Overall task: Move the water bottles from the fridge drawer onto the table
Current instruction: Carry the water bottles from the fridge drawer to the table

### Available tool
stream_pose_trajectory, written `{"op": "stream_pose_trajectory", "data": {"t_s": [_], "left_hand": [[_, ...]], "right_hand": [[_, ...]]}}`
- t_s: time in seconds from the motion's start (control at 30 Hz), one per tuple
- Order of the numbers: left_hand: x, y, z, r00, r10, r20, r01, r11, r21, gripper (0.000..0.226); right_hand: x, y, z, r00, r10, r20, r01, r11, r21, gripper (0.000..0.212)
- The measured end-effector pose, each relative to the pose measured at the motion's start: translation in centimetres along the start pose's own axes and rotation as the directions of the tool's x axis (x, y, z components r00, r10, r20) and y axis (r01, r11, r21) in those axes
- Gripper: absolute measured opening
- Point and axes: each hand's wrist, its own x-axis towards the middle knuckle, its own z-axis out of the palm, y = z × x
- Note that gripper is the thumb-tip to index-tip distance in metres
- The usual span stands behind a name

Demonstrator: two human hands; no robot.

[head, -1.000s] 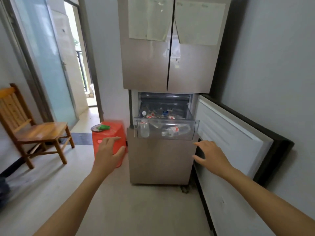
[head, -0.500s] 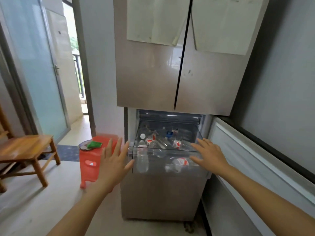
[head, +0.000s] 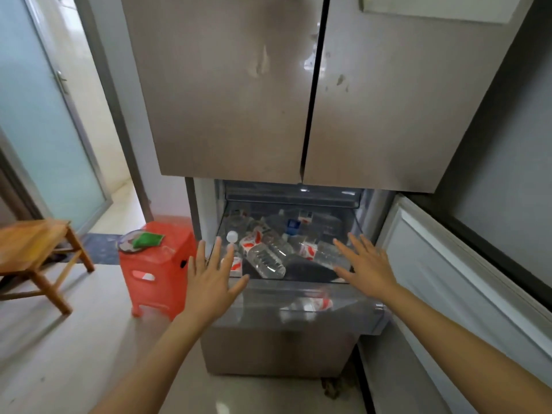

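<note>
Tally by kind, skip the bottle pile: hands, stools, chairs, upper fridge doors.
hands: 2 (left hand, right hand)
red stool: 1
wooden chair: 1
upper fridge doors: 2
total: 6

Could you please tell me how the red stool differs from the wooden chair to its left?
The red stool is plastic with solid, slotted sides; the wooden chair has slim open legs. The stool stands right beside the fridge; the chair farther left, cut by the frame edge. The stool carries a plate with a green item; the chair's visible seat shows none. Both stand on the floor.
</note>
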Motion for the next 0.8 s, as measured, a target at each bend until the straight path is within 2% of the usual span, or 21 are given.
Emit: {"op": "stream_pose_trajectory", "data": {"t_s": [0.17, 0.3, 0.43, 0.6, 0.8], "left_hand": [[6.2, 2.0, 0.4, 0.998, -0.057, 0.040, 0.056, 0.998, 0.025, 0.119], [9.9, 3.9, 1.7, 0.979, -0.131, 0.159, 0.131, 0.991, 0.012, 0.103], [12.7, 5.6, 5.1, 0.920, -0.216, 0.327, 0.248, 0.967, -0.057, 0.076], [14.2, 6.7, 8.4, 0.803, -0.237, 0.546, 0.360, 0.924, -0.129, 0.079], [15.3, 7.8, 9.6, 0.737, -0.287, 0.611, 0.521, 0.817, -0.245, 0.084]], "right_hand": [[7.8, 2.1, 0.4, 0.991, -0.116, 0.066, 0.116, 0.993, 0.004, 0.072], [12.2, 3.2, 1.9, 0.977, -0.181, 0.116, 0.180, 0.983, 0.025, 0.073], [15.4, 3.9, 4.4, 0.955, -0.225, 0.192, 0.212, 0.973, 0.087, 0.072], [17.7, 3.4, 6.8, 0.943, -0.205, 0.261, 0.148, 0.964, 0.221, 0.070], [18.9, 2.8, 8.2, 0.940, -0.199, 0.276, 0.108, 0.944, 0.312, 0.072]]}}
